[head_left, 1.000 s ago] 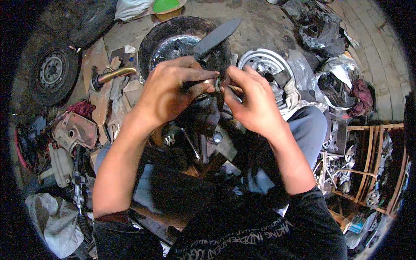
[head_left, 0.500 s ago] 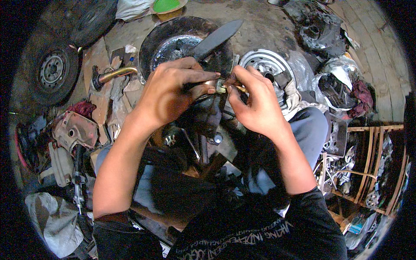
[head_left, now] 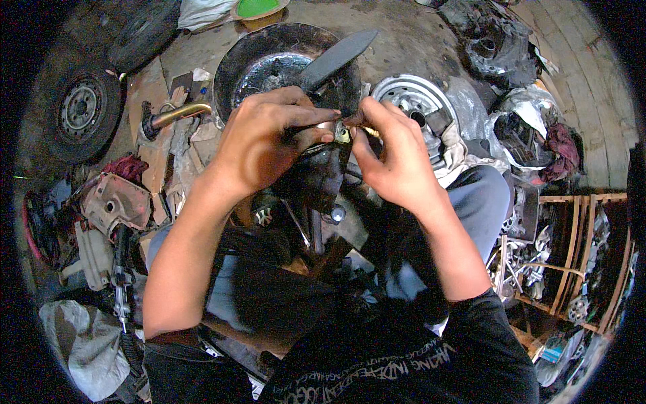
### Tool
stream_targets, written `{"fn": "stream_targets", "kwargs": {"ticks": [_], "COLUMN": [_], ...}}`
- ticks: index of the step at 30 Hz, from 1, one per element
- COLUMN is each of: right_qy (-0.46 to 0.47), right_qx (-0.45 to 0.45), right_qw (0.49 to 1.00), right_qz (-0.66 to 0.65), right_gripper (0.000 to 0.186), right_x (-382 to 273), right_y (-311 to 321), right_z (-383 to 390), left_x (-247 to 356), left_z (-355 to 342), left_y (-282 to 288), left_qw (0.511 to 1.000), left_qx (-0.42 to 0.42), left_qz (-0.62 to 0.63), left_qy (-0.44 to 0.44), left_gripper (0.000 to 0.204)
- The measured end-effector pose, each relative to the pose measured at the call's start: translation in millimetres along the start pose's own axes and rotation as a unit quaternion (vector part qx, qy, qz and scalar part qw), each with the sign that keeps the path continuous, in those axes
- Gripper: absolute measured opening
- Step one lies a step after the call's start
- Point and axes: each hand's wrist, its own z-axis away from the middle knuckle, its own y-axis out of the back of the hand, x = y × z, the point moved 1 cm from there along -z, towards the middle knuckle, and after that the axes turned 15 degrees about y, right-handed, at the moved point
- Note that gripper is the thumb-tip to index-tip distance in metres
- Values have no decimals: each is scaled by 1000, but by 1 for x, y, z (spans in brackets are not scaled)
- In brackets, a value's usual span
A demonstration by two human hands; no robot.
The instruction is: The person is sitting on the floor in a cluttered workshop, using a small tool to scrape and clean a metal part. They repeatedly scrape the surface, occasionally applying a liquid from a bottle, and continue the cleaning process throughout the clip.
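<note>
My left hand [head_left: 259,141] is closed, with thumb and forefinger pinching a small metal part [head_left: 342,135] that has a pale yellowish end. Fingertips of my right hand [head_left: 397,158] are pinched together right beside that end. They hold a thin brass-coloured piece, mostly hidden by the fingers. Under both hands is a bulky black part [head_left: 311,176], partly covered by my left hand. Beyond them a dark flat blade-shaped piece [head_left: 343,59] slants across a wide blackened metal pan [head_left: 232,60].
A silver wheel rim [head_left: 404,84] stands right of the pan. At left lie a tyre on a rim [head_left: 84,111], a brass-coloured pipe [head_left: 180,114] and a rusty housing [head_left: 118,202]. Greasy machine parts [head_left: 488,47] lie far right, and a wooden rack [head_left: 572,262] stands near right.
My right fingertips have shifted slightly left and up, closer to the small metal part. More of its yellowish end shows now. My left hand has barely moved.
</note>
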Motion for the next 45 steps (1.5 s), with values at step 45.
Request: {"fn": "stream_targets", "kwargs": {"ticks": [45], "right_qy": [-9], "right_qx": [53], "right_qw": [997], "right_qz": [-49], "right_gripper": [24], "right_x": [-12], "right_y": [-12], "right_z": [13], "left_x": [6], "left_z": [0], "left_y": [10], "left_qw": [1000], "left_qx": [-1], "left_qz": [10], "left_qy": [4], "left_gripper": [20]}}
